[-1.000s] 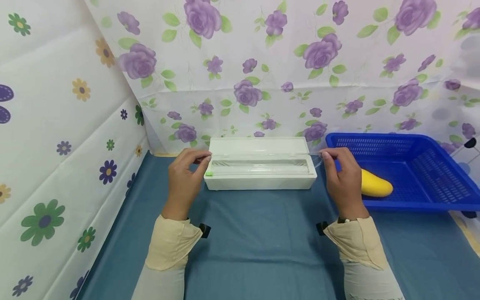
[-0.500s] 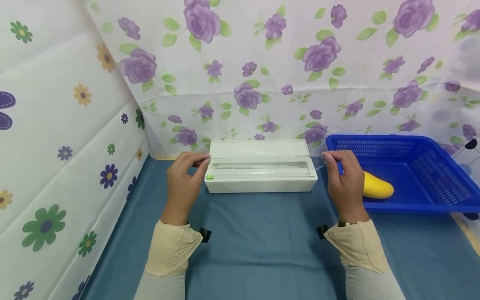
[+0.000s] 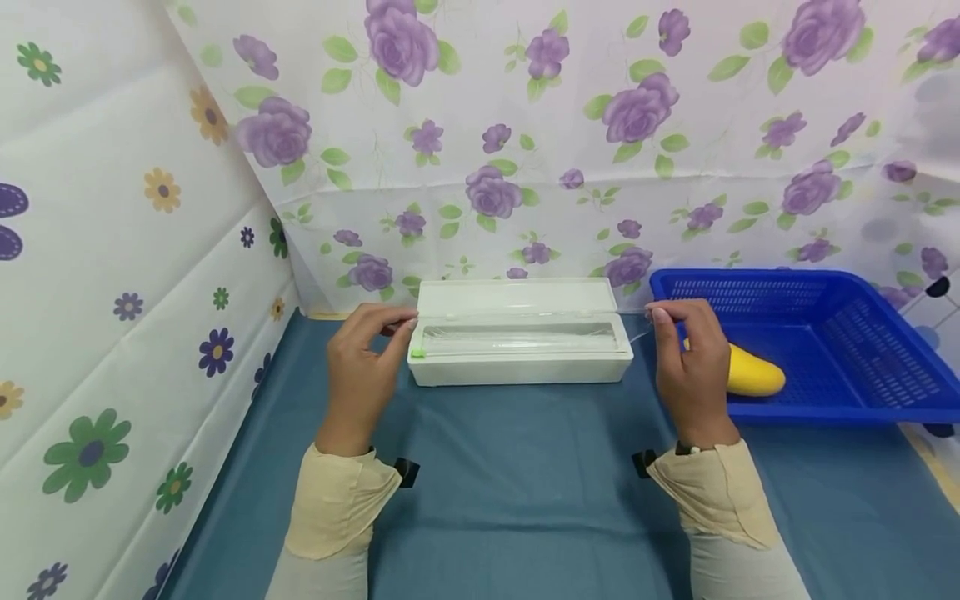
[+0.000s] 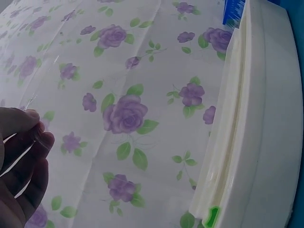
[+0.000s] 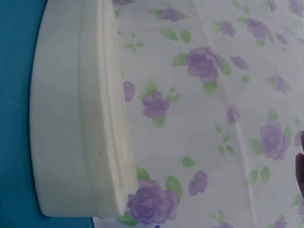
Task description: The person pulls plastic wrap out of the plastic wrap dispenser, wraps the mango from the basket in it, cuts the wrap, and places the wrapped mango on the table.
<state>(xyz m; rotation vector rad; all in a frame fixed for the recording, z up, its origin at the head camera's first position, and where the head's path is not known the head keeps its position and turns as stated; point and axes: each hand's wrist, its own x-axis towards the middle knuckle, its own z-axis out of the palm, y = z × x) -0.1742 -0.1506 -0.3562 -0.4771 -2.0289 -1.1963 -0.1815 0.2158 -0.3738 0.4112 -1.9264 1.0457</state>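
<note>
A white cling film dispenser (image 3: 517,372) stands on the blue cloth, its lid tilted back against the wall and a roll of clear film visible inside. At its front left corner sits a green slider (image 3: 417,354). My left hand (image 3: 365,371) pinches a corner of clear cling film (image 4: 32,99) between thumb and index finger, just left of the box. Off the box's right end, my right hand (image 3: 692,371) pinches the other side of the film, whose see-through edge shows faintly near the fingertips. In the right wrist view, only fingertips (image 5: 300,166) show at the right edge.
A blue plastic basket (image 3: 847,412) stands right of the box, with a smooth yellow mango-like thing (image 3: 753,372) in it, partly behind my right hand. Flowered sheets (image 3: 525,125) hang behind and at the left. Blue cloth (image 3: 517,483) covers the table.
Both hands have drifted slightly apart, the left one leftward and the right one a little rightward, still pinching the film. The box and basket sit as before, with a slight shift in the view.
</note>
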